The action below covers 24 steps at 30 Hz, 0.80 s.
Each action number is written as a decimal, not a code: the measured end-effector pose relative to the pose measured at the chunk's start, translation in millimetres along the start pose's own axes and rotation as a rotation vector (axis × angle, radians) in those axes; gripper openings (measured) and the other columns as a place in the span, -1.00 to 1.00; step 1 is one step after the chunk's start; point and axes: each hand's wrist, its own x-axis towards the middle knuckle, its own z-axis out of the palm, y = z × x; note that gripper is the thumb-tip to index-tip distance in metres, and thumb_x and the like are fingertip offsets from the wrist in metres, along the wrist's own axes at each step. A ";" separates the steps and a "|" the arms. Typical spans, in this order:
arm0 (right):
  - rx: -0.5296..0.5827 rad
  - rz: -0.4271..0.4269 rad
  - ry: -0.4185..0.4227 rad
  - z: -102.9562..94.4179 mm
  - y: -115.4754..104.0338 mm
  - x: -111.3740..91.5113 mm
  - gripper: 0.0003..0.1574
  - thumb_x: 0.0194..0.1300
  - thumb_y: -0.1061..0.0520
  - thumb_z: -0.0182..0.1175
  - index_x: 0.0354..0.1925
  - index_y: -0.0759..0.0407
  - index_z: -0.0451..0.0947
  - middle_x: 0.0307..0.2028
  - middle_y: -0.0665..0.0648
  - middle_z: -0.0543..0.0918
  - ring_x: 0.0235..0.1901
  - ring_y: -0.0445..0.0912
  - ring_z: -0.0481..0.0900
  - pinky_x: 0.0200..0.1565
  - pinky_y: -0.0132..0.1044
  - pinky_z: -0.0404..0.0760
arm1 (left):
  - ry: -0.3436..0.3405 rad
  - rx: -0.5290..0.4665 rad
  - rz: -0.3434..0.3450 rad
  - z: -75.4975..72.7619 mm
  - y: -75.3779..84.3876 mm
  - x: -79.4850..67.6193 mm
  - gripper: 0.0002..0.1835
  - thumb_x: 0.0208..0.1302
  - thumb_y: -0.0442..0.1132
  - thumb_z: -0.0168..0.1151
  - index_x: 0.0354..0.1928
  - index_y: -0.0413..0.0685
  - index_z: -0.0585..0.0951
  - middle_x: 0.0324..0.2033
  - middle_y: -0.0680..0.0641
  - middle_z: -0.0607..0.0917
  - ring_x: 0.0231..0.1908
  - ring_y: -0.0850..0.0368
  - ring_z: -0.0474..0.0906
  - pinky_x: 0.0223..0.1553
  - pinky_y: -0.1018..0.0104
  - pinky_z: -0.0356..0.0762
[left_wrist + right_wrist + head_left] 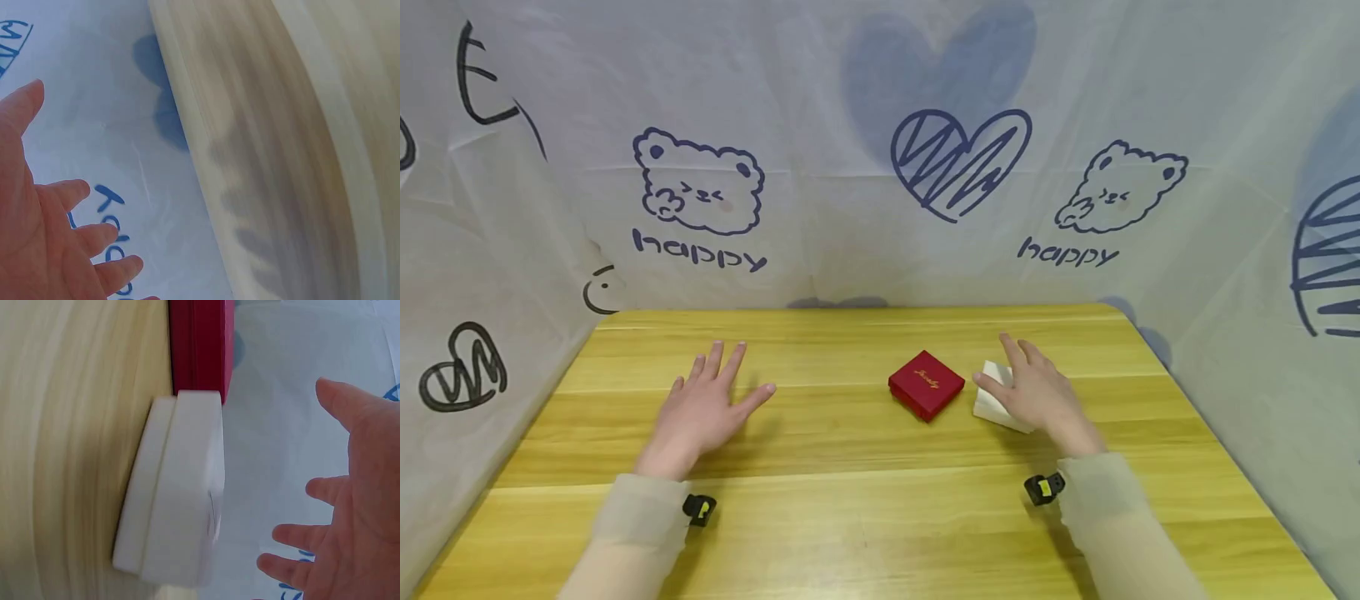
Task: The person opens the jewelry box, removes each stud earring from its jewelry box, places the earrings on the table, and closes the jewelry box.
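Note:
A red gift box with gold lettering on its lid sits on the table, right of the middle. Beside it lies a white box, whose side shows a seam in the right wrist view; the right hand partly hides it in the head view. My right hand hovers over the white box with fingers spread, and a gap between them shows in the right wrist view. On the left, my left hand is held above bare wood, fingers spread, holding nothing. Its shadow falls on the table.
The wooden table has its far edge against a hanging white cloth printed with hearts, bears and words. The cloth also hangs along both sides. Each sleeve cuff carries a small black device.

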 end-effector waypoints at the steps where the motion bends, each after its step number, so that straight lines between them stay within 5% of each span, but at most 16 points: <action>1: 0.013 -0.005 -0.002 1.0 -1.9 0.0 0.16 0.35 -0.51 -0.10 0.56 0.14 -0.16 0.44 0.46 0.04 0.35 0.45 0.06 0.23 0.39 0.12 | 0.002 -0.002 0.008 0.8 2.3 0.4 0.04 0.27 0.55 -0.30 0.57 0.02 -0.13 0.50 -0.30 -0.20 0.41 -0.46 -0.21 0.28 -0.41 -0.24; 13: 0.094 0.022 0.030 14.8 -33.1 -0.2 0.27 0.13 -0.31 0.36 0.50 0.28 0.00 0.34 0.44 0.25 0.27 0.36 0.26 0.17 0.33 0.29 | 0.015 -0.058 0.098 11.0 35.2 3.2 -0.04 0.34 0.46 -0.20 0.57 0.04 -0.08 0.50 -0.30 -0.09 0.43 -0.36 -0.09 0.32 -0.31 -0.06; 24: 0.037 0.017 0.020 38.8 -59.0 3.3 0.25 0.07 -0.31 0.41 0.46 0.27 0.11 0.28 0.37 0.38 0.20 0.29 0.35 0.16 0.24 0.29 | 0.006 -0.115 0.156 25.9 62.0 5.8 -0.05 0.31 0.49 -0.20 0.57 0.13 -0.05 0.48 -0.27 0.04 0.35 -0.35 0.18 0.23 -0.25 0.23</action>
